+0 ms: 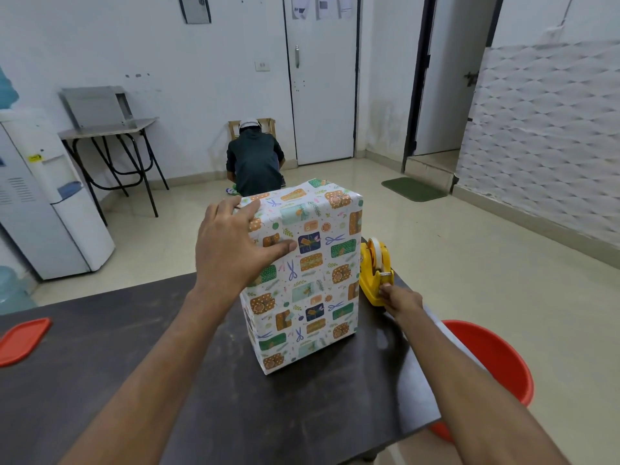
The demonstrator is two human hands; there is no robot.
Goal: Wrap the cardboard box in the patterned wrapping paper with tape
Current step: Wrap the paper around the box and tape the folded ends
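Under the left hand [231,243] stands the cardboard box [312,297], upright on the dark worktop [134,347] and already covered on every visible face by the patterned wrapping paper [302,209]. That hand is spread wide and flat, with its fingers over the top left edge and its thumb pressing on the near face. It steadies the box and grips nothing.

Just right of the box, and well apart from the left hand, the right hand [401,302] reaches to the yellow tape dispenser [370,280]. Its fingers are curled and pinched at the dispenser's near end, right by the cutter below the tape roll [377,251]. Whether a strip of tape lies between the fingertips is too small to tell.

The step in hand looks like drawing a piece of tape to fix a fold. To do it well, pull the strip straight toward the body and then down across the cutter, so that it tears cleanly and the light dispenser does not slide. The left palm should bear down firmly meanwhile, since a tall box tips easily and a loosened fold would wrinkle before the tape lands.
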